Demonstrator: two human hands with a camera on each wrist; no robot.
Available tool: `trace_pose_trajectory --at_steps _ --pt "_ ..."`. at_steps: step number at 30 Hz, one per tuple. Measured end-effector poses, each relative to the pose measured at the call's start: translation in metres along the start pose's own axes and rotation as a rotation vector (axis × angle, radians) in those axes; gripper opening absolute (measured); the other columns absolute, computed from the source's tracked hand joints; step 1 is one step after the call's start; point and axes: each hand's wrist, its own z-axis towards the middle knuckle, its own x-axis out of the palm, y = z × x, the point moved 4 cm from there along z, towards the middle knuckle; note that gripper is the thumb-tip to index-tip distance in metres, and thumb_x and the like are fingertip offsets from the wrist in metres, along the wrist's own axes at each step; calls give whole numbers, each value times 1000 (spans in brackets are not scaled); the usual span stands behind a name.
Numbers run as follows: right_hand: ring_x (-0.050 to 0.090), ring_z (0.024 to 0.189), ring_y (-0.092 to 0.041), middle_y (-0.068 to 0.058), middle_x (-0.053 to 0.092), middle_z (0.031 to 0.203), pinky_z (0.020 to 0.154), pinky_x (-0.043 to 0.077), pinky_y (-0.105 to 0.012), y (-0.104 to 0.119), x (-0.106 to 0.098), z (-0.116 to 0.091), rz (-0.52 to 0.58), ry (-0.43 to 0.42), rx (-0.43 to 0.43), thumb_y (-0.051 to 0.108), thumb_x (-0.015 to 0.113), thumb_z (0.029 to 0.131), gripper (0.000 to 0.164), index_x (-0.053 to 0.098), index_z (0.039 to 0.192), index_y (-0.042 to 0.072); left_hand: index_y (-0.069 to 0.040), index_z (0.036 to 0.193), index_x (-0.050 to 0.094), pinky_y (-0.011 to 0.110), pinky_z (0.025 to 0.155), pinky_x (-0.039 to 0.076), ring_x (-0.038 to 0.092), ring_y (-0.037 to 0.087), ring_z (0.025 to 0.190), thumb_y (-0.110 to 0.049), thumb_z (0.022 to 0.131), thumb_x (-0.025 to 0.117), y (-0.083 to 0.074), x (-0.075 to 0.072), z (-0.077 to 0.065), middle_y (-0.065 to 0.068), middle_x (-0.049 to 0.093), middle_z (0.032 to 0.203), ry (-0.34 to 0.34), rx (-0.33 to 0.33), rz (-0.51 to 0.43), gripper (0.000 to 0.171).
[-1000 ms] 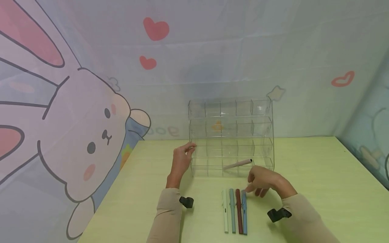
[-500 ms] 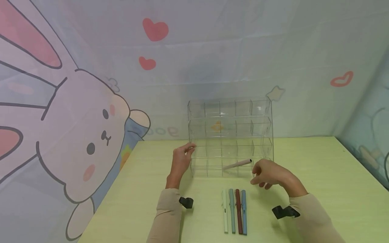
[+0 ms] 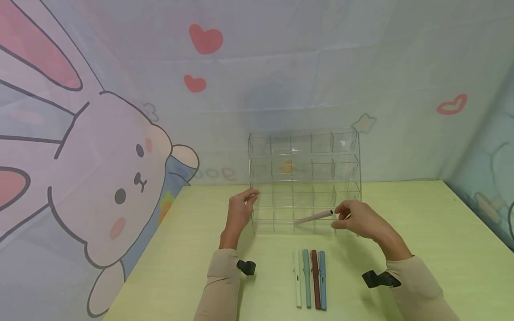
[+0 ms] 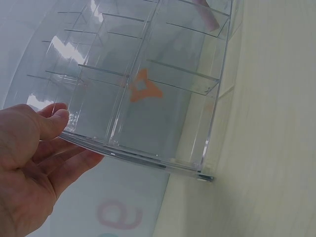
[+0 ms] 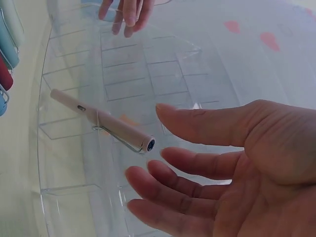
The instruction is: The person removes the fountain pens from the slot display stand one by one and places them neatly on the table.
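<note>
A clear acrylic rack with several tiers of compartments stands upright on the table. My left hand pinches its left side wall, thumb on one face and fingers on the other, as the left wrist view shows. A pale pink pen leans slanted in the lowest tier, capped end up to the right. Beside that end is my right hand, fingers parted and loosely bent, holding nothing. In the right wrist view a small gap separates the thumb from the pen.
Several pens lie side by side in front of the rack: a white pen, a green pen, a dark red pen and a blue pen. Behind the yellow-green table hangs a printed cloth.
My right hand has moved up and away from the blue pen to beside the pink pen's upper end. The left hand and the rack have stayed in place.
</note>
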Motion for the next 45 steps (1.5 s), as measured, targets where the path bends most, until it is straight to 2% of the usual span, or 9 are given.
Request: trace_pose_trajectory --at_steps 6,11,15,21,28,35,45 --pt "60 93 -30 -17 63 103 74 52 -42 0 -3 2 -9 -69 -33 16 73 93 46 57 123 -13 -6 103 76 46 77 59 70 36 101 -2 94 68 -1 -1 -1 17 73 108 -5 10 3 12" --pt "60 104 -36 -23 62 113 83 53 -47 -2 -3 6 14 -148 -22 15 72 94 44 56 126 -11 -5 104 76 45 78 59 70 36 102 -3 95 68 -2 -1 -2 17 73 109 3 5 -9 13" --pt "59 111 -40 -26 60 120 88 53 -50 -6 -4 11 31 -238 -71 18 72 95 50 53 133 -8 -5 104 76 45 77 59 70 36 102 -2 94 68 -2 -1 -2 17 73 109 0 11 -12 13" --pt "59 114 -39 -23 60 123 95 49 -52 -15 -2 18 57 -356 -159 23 71 96 55 50 138 -6 -5 104 76 43 74 59 70 35 102 -2 95 68 -2 -1 -2 17 73 109 0 7 -7 13" --pt "62 112 -40 -23 58 127 91 51 -55 -19 8 24 65 -345 -209 21 72 95 51 52 136 -2 -6 103 76 43 73 60 71 34 100 -3 95 68 -1 -2 -1 16 74 106 -8 11 15 12" --pt "67 106 -37 -23 57 128 81 56 -50 -23 18 28 45 -322 -223 14 75 92 51 52 134 -4 -7 102 76 46 79 58 70 35 101 -3 94 68 -2 -2 1 17 73 108 -5 9 9 12" --pt "68 101 -38 -24 58 123 77 56 -49 -25 29 32 20 -331 -276 7 75 91 43 57 129 -3 -5 104 76 48 80 58 70 36 103 -2 94 68 -3 -2 0 18 73 110 -4 9 -2 13"
